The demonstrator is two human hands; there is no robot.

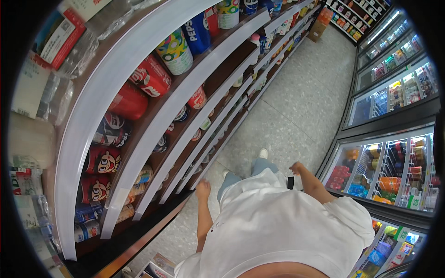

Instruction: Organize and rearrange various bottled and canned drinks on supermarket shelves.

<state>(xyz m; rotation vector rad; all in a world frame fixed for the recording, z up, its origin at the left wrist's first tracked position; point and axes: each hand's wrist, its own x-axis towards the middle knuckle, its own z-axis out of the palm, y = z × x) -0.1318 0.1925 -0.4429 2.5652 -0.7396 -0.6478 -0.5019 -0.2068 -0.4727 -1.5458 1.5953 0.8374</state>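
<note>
My left hand [203, 190] hangs beside the lower shelves on the left, its fingers curled in a loose fist with nothing visible in it. On the other side of my body, my right hand [296, 168] is held out over the aisle floor, fingers bent inward and no object showing. A small black strip [290, 182] sits by my shirt just below that hand; what it is I cannot tell. The closest goods to my left hand are cans on the shelves, among them red cans with a cartoon face [103, 161]. Neither hand touches the shelves.
A long drink shelf with pale curved rails [139, 139] runs along my left. Glass-door coolers [389, 171] with lit bottles line the right. Grey tiled floor [287, 111] stretches between them. Farther off are a cardboard box [317, 31] and another stocked shelf [347, 21].
</note>
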